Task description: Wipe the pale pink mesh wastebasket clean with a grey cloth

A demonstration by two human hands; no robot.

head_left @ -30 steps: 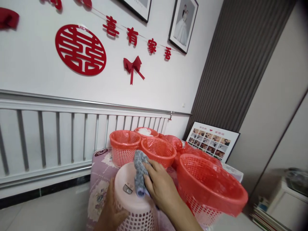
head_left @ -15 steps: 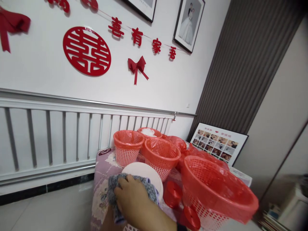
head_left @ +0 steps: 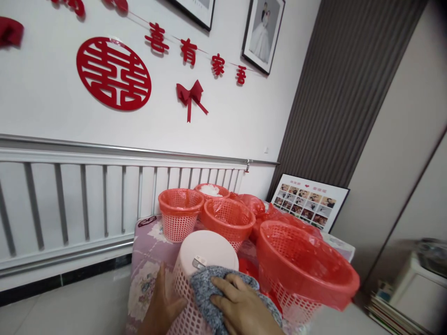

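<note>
My right hand [head_left: 240, 304] pressed a grey cloth [head_left: 213, 291] against the side and bottom edge of the upturned pale basket [head_left: 209, 249]; my left hand [head_left: 163, 302], thumb spread from its fingers, braced its other side. The basket stood on the worktop [head_left: 148, 246], near red-lined baskets [head_left: 228, 221], with eyeglasses [head_left: 147, 221] by the far edge.

Home interior, decorated for a wedding: red double-happiness emblem [head_left: 113, 73] and bow [head_left: 190, 98] on the wall, framed couple portrait [head_left: 263, 35], white radiator [head_left: 115, 200], floral-clothed bench [head_left: 148, 274].
</note>
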